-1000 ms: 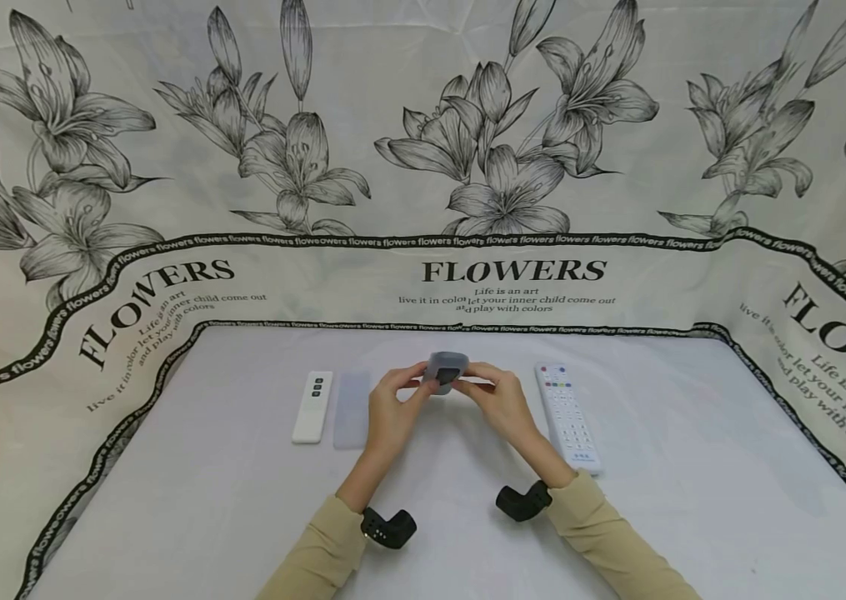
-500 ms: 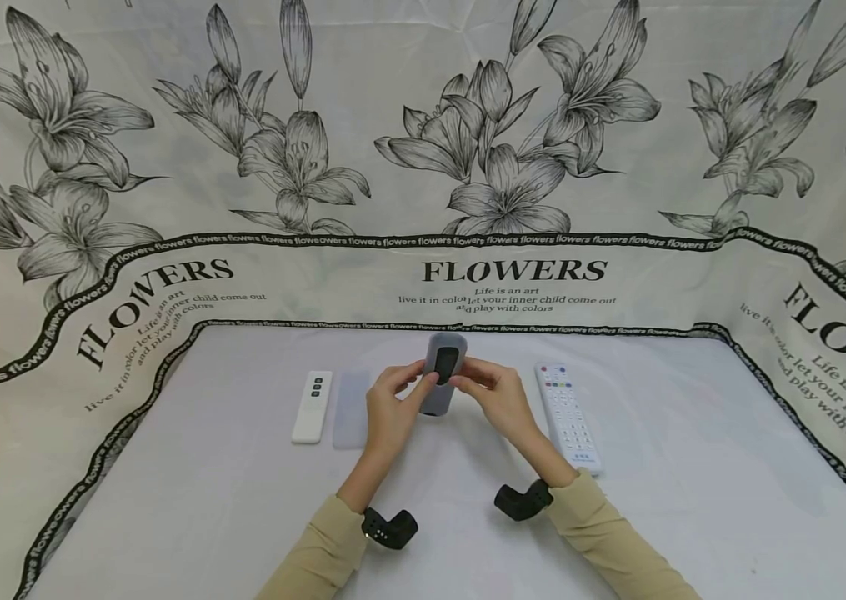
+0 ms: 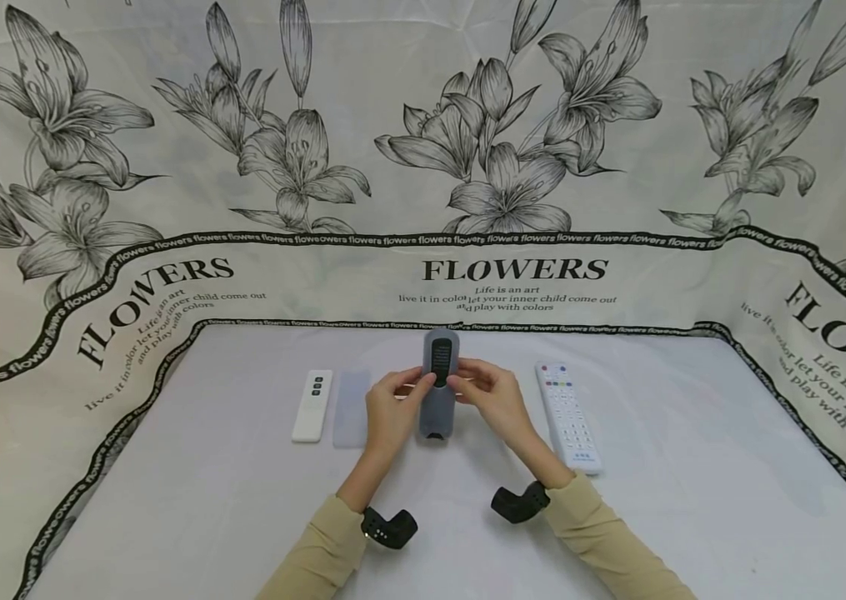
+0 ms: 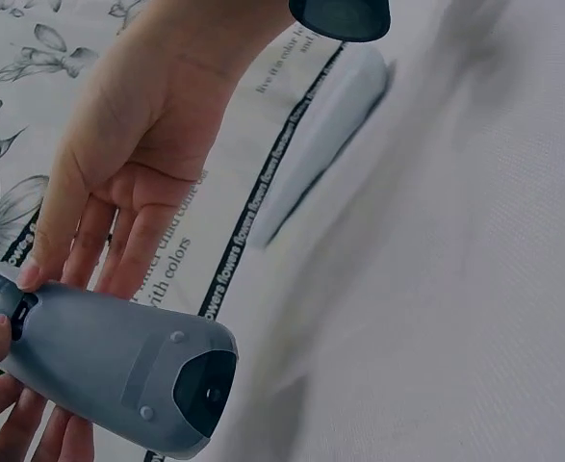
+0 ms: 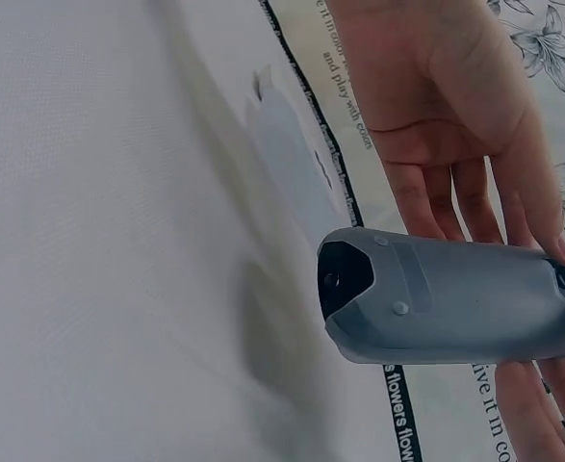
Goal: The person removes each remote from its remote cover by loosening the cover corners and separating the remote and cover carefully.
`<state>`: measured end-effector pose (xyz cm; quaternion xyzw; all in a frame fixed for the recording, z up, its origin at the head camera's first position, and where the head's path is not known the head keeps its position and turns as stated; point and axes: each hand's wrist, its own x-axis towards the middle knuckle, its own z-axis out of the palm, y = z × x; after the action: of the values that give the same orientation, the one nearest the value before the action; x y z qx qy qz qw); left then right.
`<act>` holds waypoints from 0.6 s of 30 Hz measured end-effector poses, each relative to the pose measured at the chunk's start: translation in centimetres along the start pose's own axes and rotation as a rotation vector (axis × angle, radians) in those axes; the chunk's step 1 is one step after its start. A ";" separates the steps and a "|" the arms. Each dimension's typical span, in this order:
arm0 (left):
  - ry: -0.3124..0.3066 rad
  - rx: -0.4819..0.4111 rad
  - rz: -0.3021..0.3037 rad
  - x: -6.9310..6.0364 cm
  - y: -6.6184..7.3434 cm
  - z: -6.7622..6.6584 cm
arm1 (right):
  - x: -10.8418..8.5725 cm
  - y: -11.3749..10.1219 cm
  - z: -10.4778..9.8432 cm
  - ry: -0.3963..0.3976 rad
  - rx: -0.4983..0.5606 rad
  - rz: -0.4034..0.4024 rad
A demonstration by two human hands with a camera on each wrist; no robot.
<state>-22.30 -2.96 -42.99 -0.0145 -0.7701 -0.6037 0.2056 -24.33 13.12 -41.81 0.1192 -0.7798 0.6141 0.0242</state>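
Both hands hold a black remote control in a grey, translucent cover, raised over the table's middle. It stands lengthwise to the head view, and small print shows on its black back through the cover's opening. The left hand pinches its left edge with thumb and fingers; the right hand pinches the right edge, both thumbs near the opening's lower end. In the left wrist view the cover has a dark cut-out at one end. The right wrist view shows the same covered remote; its button side is hidden.
A small white remote with several dark buttons lies on the left. Beside it is a flat translucent sleeve, partly behind the left hand. A long white remote lies by the right forearm. Flower-printed cloth rises behind the white table.
The covered remote has tipped from nearly end-on to showing its full length, its lower end swinging down toward the person. Its printed back has come into view. Both hands keep their hold, nearly in place.
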 end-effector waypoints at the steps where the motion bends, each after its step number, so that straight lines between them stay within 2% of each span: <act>1: -0.001 0.008 -0.002 0.0 -0.1 0.0 | 0.0 0.1 0.0 0.000 0.002 0.011; 11: -0.026 0.037 -0.094 -0.3 -0.5 0.0 | 0.0 0.7 0.4 -0.032 0.034 0.085; 18: -0.047 0.094 -0.122 -0.4 -1.0 0.1 | 0.0 1.4 0.5 -0.079 0.008 0.118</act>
<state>-22.23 -3.09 -44.10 0.0279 -0.8017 -0.5776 0.1509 -24.60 12.97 -43.23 0.0971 -0.7834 0.6123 -0.0433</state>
